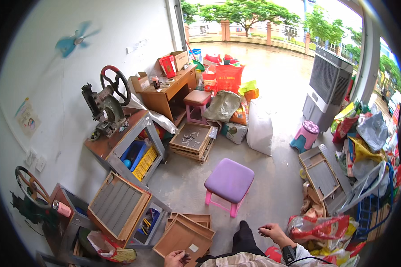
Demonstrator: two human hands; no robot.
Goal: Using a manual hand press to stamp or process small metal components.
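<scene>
- A grey-framed bench [155,135] at the far left carries a dark metal hand-wheel press [111,109], presumably raised to working height.
- Red, clear and yellow plastic bags [314,227] sit heaped at the near right, beside the right hand, perhaps kept within reach; the lower edge of view cuts off the heap.
- A purple-cushioned stool with pink legs [230,180] stands ahead, apart from both hands.
- Shallow brown wooden trays [182,236] overlap at the near left, likely to save space, just beside the left hand; contact is unclear.
- The right hand [272,232] is half curled, thumb near fingertips; whether it grips anything cannot be told.
- The left hand [177,258], fingers bent inward, shows something dark at the tips, too small to identify as object or shadow.
</scene>
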